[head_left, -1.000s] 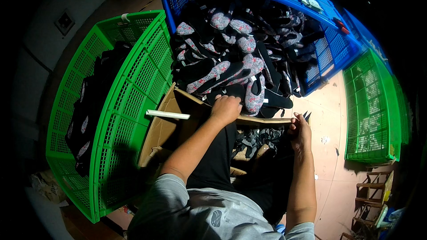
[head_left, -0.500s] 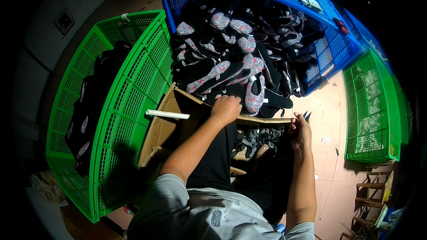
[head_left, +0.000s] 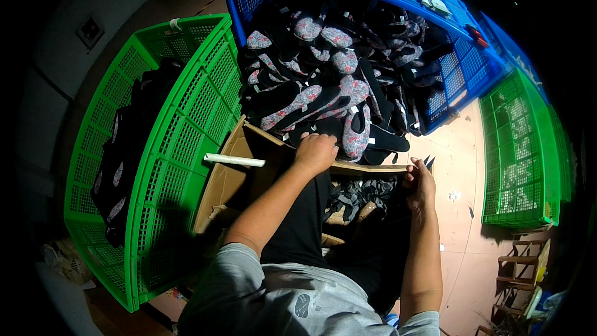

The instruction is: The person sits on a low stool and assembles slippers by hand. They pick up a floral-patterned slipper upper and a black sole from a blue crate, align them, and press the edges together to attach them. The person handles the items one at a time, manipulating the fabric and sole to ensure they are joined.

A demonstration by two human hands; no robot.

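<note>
Floral and black fabric shoes (head_left: pixel 357 134) lie in a heap in the blue crate (head_left: pixel 463 81) in front of me. At the near edge of the heap, the fingers of my left hand (head_left: pixel 317 152) are curled on a black fabric shoe (head_left: pixel 324 127), and the hand hides part of it. My right hand (head_left: pixel 421 186) is raised to the right of the cardboard box (head_left: pixel 388 169), its fingers bent round a small tool with dark pointed blades (head_left: pixel 429 162), which looks like thread snips. The hand covers the tool's grip.
On the left stands a green crate (head_left: pixel 140 211) with dark shoes inside. A white tube (head_left: pixel 234 160) juts over the cardboard box, where dark scraps (head_left: pixel 364 196) lie. At right are another green crate (head_left: pixel 519 155) and a wooden rack (head_left: pixel 519 274). Red-handled tool (head_left: pixel 477 36) rests on the blue rim.
</note>
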